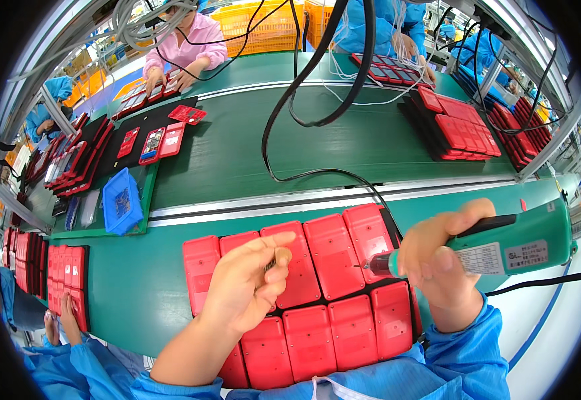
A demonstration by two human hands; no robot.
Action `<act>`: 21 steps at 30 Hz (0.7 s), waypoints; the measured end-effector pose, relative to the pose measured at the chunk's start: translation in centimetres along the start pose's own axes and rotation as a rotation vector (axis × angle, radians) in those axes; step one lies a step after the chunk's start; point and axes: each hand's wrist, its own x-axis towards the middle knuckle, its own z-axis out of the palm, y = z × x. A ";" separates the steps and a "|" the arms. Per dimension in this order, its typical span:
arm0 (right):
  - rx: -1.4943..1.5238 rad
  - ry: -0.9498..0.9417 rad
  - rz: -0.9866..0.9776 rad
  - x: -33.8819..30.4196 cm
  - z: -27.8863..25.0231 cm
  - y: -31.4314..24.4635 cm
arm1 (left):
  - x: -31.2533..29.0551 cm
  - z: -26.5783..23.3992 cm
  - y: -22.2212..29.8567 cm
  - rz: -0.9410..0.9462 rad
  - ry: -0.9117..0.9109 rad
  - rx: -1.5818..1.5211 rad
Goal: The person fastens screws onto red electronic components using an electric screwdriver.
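Observation:
My right hand is wrapped round a green electric screwdriver, held almost level. Its thin bit points left, over a panel of red plastic cases. The cases lie in two rows on a black tray in front of me, with small dark screw holes in their backs. Above the left part of these cases hovers my left hand. Its index finger points out while the thumb and other fingers curl together around something small and dark, too small to make out. My left hand covers part of the cases beneath it.
Near the left stands a blue bin of small screws. A black cable hangs across the green bench. Stacks of red cases sit at the far right, with others at the left. Co-workers handle panels across the bench; another person's hands are at lower left.

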 end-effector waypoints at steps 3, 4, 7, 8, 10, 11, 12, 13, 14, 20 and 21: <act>-0.106 0.028 0.028 0.4 1.1 0.7 | -1.1 -1.0 -0.2 -0.024 -0.109 0.019; -0.108 0.026 0.032 0.4 1.1 0.9 | -1.1 -1.3 -0.4 -0.011 -0.107 0.026; -0.122 -0.010 0.041 0.5 1.0 1.3 | -0.6 -2.1 -1.0 0.088 -0.139 0.073; -0.128 -0.012 0.042 0.4 1.0 1.5 | -0.3 -2.3 -1.2 0.086 -0.139 0.069; -0.130 -0.017 0.038 0.5 1.2 1.5 | -0.1 -2.6 -1.3 0.063 -0.138 0.160; -0.162 -0.038 0.035 0.5 1.3 1.5 | -0.1 -2.6 -1.3 0.065 -0.139 0.160; -0.195 -0.058 0.034 0.5 1.4 1.5 | -0.1 -2.5 -1.2 0.050 -0.133 0.178; -0.196 -0.058 0.035 0.5 1.4 1.5 | -0.1 -2.5 -1.2 0.035 -0.126 0.197; -0.200 -0.074 0.036 0.6 1.4 1.5 | -0.1 -2.5 -1.2 0.034 -0.127 0.196; -0.233 -0.089 0.099 1.2 1.1 2.4 | -0.1 -2.3 -1.3 0.015 -0.145 0.294; -0.257 -0.103 0.118 1.3 1.0 2.4 | 0.0 -2.2 -1.4 0.003 -0.150 0.319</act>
